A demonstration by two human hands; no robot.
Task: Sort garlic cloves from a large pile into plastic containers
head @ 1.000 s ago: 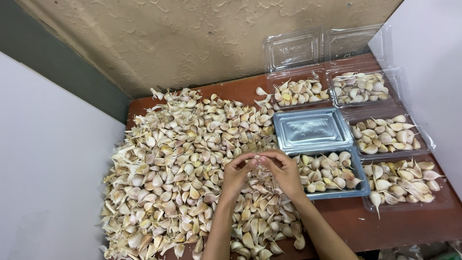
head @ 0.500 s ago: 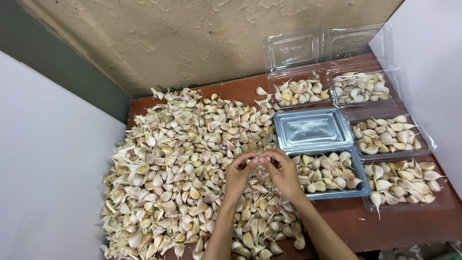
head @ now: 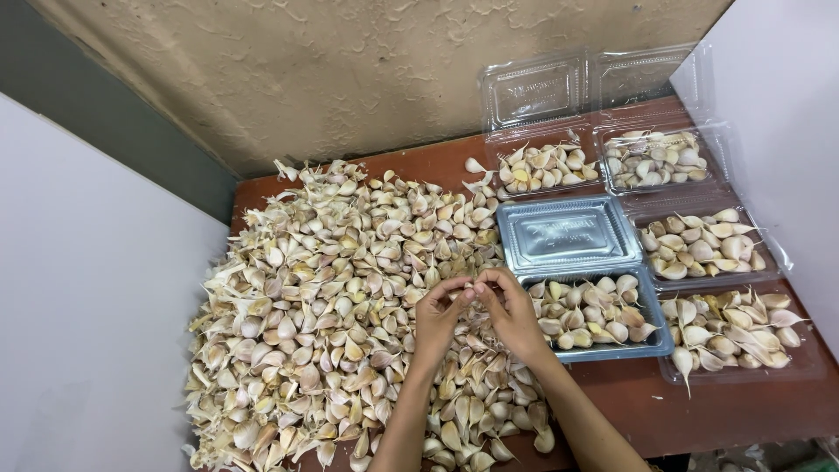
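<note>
Brown wood shows on the reddish table (head: 717, 411) under a big heap of pale garlic cloves (head: 323, 306). I see my left hand (head: 437, 319) and my right hand (head: 511, 315) meet fingertip to fingertip over the heap, pinching one small garlic clove (head: 469, 291) between them. Just beside my right hand sits a clear plastic tray of cloves (head: 594, 316), with its shiny lid (head: 566, 234) behind.
</note>
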